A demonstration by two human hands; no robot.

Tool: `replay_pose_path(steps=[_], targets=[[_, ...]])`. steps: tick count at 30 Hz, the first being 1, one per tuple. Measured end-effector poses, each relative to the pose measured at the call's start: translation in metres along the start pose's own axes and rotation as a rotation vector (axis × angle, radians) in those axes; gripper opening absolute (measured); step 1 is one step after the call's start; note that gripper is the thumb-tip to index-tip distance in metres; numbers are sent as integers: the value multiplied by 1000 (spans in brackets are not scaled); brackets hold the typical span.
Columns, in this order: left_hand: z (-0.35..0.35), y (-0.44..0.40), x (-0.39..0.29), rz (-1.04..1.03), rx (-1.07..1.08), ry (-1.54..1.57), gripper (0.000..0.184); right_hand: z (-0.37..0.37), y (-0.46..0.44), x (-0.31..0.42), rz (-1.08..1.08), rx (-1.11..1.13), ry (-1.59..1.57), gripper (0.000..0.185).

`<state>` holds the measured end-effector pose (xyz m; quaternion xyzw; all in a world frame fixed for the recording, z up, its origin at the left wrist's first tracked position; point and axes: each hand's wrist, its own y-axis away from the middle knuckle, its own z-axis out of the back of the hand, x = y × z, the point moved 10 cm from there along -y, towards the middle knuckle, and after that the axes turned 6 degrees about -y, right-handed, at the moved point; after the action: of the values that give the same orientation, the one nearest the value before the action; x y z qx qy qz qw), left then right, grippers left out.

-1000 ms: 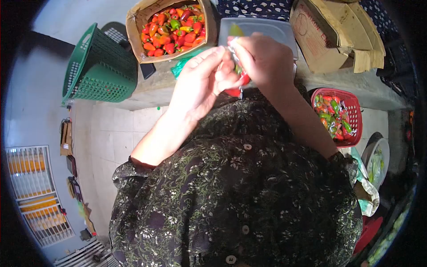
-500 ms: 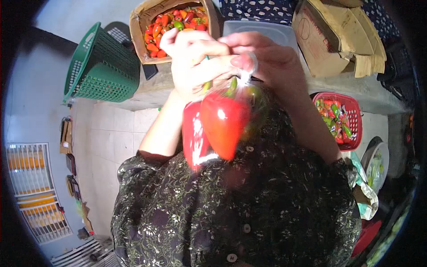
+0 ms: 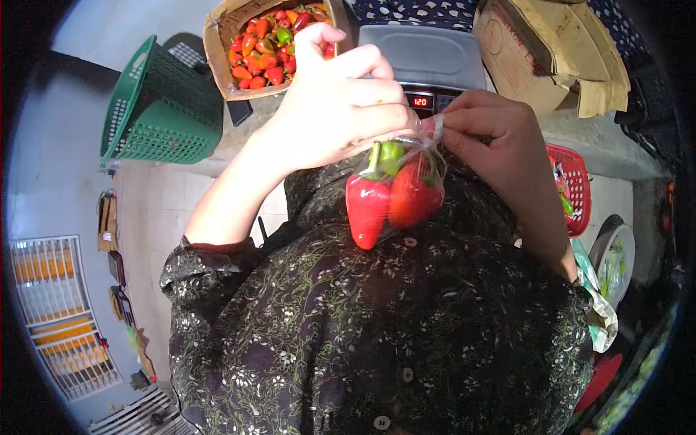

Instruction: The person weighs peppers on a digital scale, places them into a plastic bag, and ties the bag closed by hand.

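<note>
A clear plastic bag [image 3: 407, 190] of red and green peppers hangs in front of my chest, its top twisted narrow. My left hand [image 3: 351, 105] has its lower fingers curled in at the left of the bag's neck, gripping the plastic, with the index finger raised. On the other side, my right hand [image 3: 489, 134] pinches the neck of the bag between thumb and fingers. Behind my hands stands a weighing scale [image 3: 417, 58] with a grey pan and a lit red display reading 1.20.
A cardboard box [image 3: 217, 54] of peppers sits left of the scale, and a green basket [image 3: 170, 109] tilts beyond it. An open carton [image 3: 540, 58] stands at the right. Below it are a red basket [image 3: 576, 192] of bagged peppers and a round tray [image 3: 629, 250].
Both hands have shifted apart around the bag's neck, the right one moving right and down. The bag has turned and hangs farther from the camera. The scale's display has come into view.
</note>
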<state>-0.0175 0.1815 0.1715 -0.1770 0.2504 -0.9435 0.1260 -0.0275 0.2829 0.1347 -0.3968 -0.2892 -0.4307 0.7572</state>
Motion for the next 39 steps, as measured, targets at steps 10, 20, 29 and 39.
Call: replay_pose_path(steps=[10, 20, 29, 39], targets=[[-16, 0, -13, -92, -7, 236, 10, -28, 6, -25, -136, 264, -108, 17], [-83, 34, -23, 145, 59, 652, 19, -70, 37, -85, -326, 364, -528, 21], [-85, 20, -9, 71, 433, 717, 24, -109, 48, -100, -613, 211, -1110, 35], [-95, 7, -30, 26, 341, 718, 19, -81, 73, -123, -608, 44, -1012, 27]])
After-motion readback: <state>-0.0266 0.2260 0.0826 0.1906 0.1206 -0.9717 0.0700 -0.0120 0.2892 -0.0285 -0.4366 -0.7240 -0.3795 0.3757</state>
